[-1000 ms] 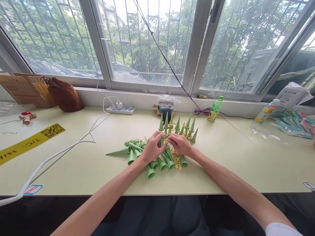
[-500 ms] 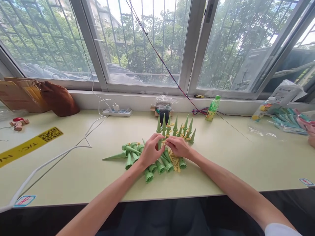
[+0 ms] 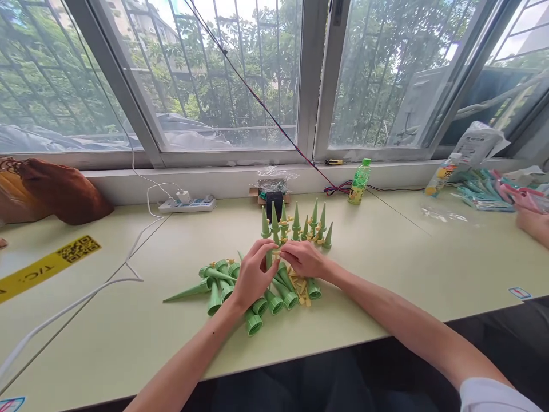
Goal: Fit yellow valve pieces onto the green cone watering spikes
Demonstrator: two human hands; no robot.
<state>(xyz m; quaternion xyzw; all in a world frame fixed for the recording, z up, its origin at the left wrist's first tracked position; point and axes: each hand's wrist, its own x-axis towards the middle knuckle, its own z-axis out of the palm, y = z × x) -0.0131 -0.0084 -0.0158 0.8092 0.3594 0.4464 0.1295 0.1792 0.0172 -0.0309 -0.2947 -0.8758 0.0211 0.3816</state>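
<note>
My left hand [image 3: 252, 273] is closed around a green plant-watering spike [image 3: 269, 260], which it holds upright; part of the spike is behind the fingers. Fingertips of my right hand [image 3: 305, 259] pinch a small yellow valve [image 3: 277, 253] at the side of that spike. Whether the valve sits in the spike's hole I cannot tell. Loose green spikes [image 3: 213, 300] lie in a heap under and left of my hands, their threaded open ends mostly towards me. Small yellow valves [image 3: 302, 289] are piled below my right hand. Behind the hands stand several spikes [image 3: 295, 222] fitted with yellow valves.
A power strip [image 3: 189, 205] with a white cable [image 3: 132, 269] lies to the left, near a brown bag [image 3: 64, 191]. A small box [image 3: 274, 197], a green bottle [image 3: 359, 182] and another bottle [image 3: 443, 175] stand along the back. Another person's hand [image 3: 532, 226] is at far right.
The whole view has shifted and tilted slightly. Both hands keep the same hold on the spike and the yellow valve, with only slight finger movement.
</note>
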